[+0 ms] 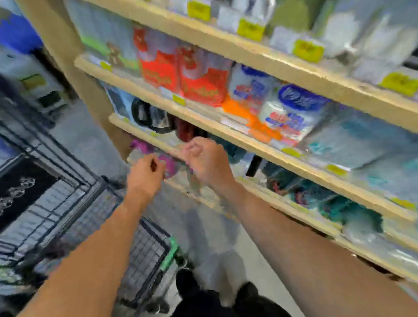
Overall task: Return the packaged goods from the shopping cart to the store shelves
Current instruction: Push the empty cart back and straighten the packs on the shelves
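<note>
**Both hands at lower shelf edge; view heavily blurred**

Left hand point(144, 171) and right hand point(204, 159) are raised, fingers curled, before the wooden shelves point(250, 142). Whether either grips anything cannot be told. A purple package point(168, 163) sits between them at the shelf edge. Red packages point(182, 75) and blue-and-white packs point(285, 109) stand above. The wire shopping cart point(140, 247) stands left, beneath the left forearm.

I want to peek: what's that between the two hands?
In the head view, a blurry purple package shows between the left hand and right hand.
</note>
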Available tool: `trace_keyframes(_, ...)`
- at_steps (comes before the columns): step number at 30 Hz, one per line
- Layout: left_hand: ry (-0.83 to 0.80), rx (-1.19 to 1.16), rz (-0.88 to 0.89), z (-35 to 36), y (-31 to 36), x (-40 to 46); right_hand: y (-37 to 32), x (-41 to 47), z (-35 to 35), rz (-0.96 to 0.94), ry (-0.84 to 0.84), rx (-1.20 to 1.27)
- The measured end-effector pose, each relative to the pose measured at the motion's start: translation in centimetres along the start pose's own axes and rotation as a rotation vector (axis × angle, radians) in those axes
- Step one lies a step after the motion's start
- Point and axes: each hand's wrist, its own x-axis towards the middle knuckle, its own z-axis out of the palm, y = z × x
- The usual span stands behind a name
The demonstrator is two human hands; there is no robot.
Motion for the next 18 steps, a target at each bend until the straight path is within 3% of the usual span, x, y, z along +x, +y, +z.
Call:
trace_keyframes(4,-0.040,-0.112,0.272,6.0,10.8,-0.4,4.6,-1.9,-11.7,0.099,0.325,0.064)
trace_keyframes(10,-0.197,-0.172,0.516,14.8,23.8,-5.7,11.4,-7.8,-22.7,0.375,0.507,0.111)
trace_keyframes(15,-0.251,-0.244,0.470,20.5,28.1,-8.6,14.6,-11.1,-27.0,0.483,0.609,0.176)
trace_keyframes(18,-0.115,-0.185,0.442,22.2,29.4,-10.2,16.2,-12.3,-28.7,0.532,0.661,0.221)
